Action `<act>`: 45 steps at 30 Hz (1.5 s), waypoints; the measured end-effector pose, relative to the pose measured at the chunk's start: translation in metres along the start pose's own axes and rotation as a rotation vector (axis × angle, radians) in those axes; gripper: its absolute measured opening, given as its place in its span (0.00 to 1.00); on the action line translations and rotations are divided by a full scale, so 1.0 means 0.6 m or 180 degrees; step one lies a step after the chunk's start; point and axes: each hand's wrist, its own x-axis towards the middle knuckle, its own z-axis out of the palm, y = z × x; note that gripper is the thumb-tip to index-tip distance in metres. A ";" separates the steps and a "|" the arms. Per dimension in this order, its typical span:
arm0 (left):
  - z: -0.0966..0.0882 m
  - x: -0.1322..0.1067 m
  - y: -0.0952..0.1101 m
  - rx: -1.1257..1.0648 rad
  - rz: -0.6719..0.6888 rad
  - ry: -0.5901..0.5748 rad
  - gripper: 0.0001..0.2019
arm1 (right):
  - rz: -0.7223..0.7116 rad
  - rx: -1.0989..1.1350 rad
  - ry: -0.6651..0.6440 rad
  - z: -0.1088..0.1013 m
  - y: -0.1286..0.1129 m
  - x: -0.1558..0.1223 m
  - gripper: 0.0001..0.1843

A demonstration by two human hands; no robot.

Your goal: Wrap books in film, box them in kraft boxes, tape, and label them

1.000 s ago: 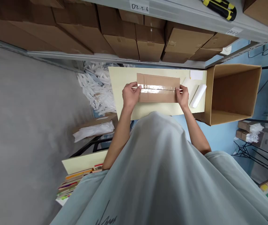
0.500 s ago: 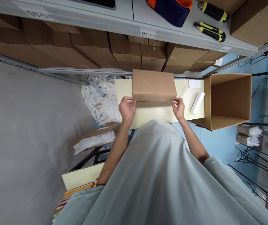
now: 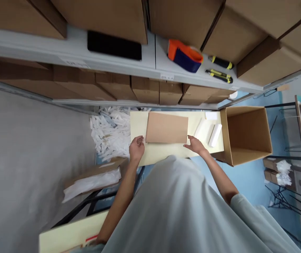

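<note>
A closed brown cardboard box [image 3: 166, 130] lies on the pale yellow table [image 3: 161, 155] with a plain untaped face up. My left hand [image 3: 136, 149] hovers just off its near left corner, fingers loosely curled and holding nothing. Just off the near right corner is my right hand [image 3: 195, 144], fingers stretched toward the box and empty. Neither hand touches the box.
Two white rolls [image 3: 215, 135] and a white slip [image 3: 211, 115] lie on the table's right. An open empty carton [image 3: 246, 135] stands at its right end. White packing pieces [image 3: 109, 131] are heaped at left. The shelf above holds a tape dispenser [image 3: 184, 55], utility knives [image 3: 220, 68], and boxes.
The box was turned over from its taped side and set down flat. Both hands let go of it and drew back toward me. The view tilted up toward the shelves.
</note>
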 end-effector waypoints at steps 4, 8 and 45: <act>-0.008 0.032 0.100 -0.0331 0.0370 0.0239 0.07 | -0.1192 -0.0408 0.1223 -0.174 -0.086 0.055 0.28; -0.003 0.024 0.258 -0.0429 0.1424 0.0230 0.11 | -0.2062 -0.0521 0.2325 -0.338 -0.212 0.147 0.27; 0.289 -0.374 0.334 -0.1138 0.1022 0.0270 0.04 | -0.1646 0.3575 -0.1210 -0.195 0.131 -0.034 0.31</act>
